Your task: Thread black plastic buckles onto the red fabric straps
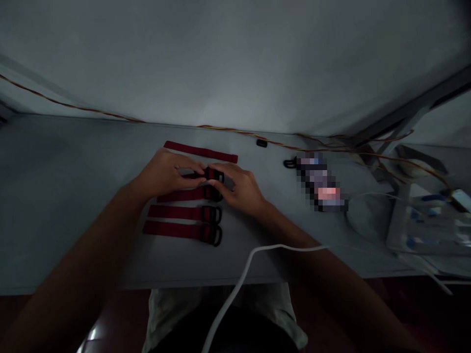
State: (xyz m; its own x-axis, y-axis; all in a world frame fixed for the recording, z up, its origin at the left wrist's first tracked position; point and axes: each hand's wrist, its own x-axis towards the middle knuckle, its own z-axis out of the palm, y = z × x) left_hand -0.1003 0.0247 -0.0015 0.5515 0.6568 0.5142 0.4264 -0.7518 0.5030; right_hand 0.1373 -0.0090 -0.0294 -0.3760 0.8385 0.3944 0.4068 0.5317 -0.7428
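Note:
My left hand [170, 171] and my right hand [237, 185] meet over a red strap with black buckles [220, 176]. Left thumb and forefinger pinch the strap just left of the buckle, while the right fingertips close on the buckle end. Below them, a similar red strap [180, 196] is partly covered by my hands. Two more red straps lie closer to me, the upper strap [174, 212] and the lower strap [172, 229], each with black buckles at its right end. Behind my hands lies a plain red strip [200, 150] with no buckle visible on it.
A small black buckle [261, 143] lies near the wall, and another black buckle [290, 163] touches a blurred-out phone-like object [320, 181]. Twisted wires [235, 130] run along the back edge. A white cable [253, 252] crosses in front of my right forearm. A clear container [430, 225] stands at right.

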